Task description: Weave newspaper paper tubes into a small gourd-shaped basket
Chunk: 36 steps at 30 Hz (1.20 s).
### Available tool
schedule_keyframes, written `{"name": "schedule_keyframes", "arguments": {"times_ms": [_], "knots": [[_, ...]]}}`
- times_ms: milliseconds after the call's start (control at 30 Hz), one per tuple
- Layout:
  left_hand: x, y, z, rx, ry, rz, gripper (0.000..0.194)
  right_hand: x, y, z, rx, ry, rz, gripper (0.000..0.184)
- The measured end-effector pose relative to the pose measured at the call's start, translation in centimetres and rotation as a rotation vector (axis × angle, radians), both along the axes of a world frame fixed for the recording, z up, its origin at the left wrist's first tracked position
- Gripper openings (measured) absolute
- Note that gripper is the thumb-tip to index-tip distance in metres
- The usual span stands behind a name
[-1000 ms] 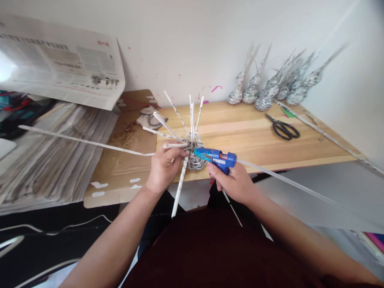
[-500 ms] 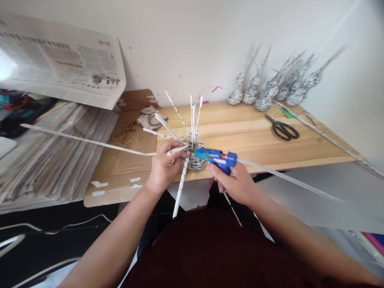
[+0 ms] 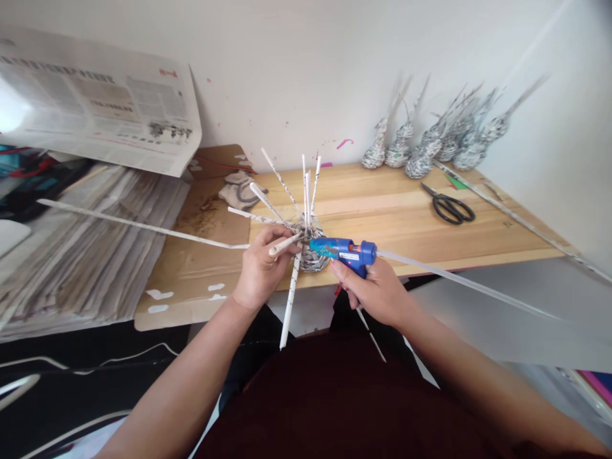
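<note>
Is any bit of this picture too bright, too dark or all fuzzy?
In the head view, glare whites out the far left, beside the newspaper sheet; in the same head view, the dark shirt shows little detail, and the clear stick fades softly towards its far end.

The glue gun [image 3: 351, 250] is blue with a mottled turquoise front and white label. The paper rods [image 3: 291, 303] are white with black flecks, the woven base [image 3: 314, 260] grey and white. The desk [image 3: 401, 220] is honey-coloured with streaky grain, the woven shapes [image 3: 419, 160] by its back edge speckled grey-white, the scissors [image 3: 452, 208] black
</note>
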<state>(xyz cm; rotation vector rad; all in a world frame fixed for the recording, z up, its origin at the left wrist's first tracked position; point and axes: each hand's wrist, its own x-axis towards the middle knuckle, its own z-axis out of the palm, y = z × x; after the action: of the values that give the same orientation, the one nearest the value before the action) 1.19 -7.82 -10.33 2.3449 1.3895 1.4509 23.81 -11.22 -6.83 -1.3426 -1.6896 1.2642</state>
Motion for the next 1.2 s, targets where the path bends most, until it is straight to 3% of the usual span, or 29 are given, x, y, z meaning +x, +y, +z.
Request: {"name": "schedule_keyframes", "arguments": {"times_ms": [167, 433, 833, 1067, 1200], "knots": [[0.0, 0.0, 0.0, 0.013, 0.008, 0.001, 0.015, 0.2, 0.1, 0.0, -0.038, -0.023, 0.003, 0.037], [-0.1, 0.2, -0.4, 0.054, -0.009, -0.017, 0.015, -0.2, 0.0, 0.2, 0.160, -0.129, -0.020, 0.032], [0.3, 0.0, -0.5, 0.075, -0.009, 0.042, 0.013, 0.1, 0.0, -0.4, 0.307, -0.152, -0.031, 0.028], [0.6, 0.0, -0.1, 0.069, -0.006, 0.065, 0.013, 1.2, -0.5, -1.8, 0.116, 0.019, -0.114, 0.032], [0.7, 0.1, 0.4, 0.055, -0.018, 0.063, 0.012, 1.3, -0.3, -2.5, 0.083, 0.120, -0.105, 0.033]]}}
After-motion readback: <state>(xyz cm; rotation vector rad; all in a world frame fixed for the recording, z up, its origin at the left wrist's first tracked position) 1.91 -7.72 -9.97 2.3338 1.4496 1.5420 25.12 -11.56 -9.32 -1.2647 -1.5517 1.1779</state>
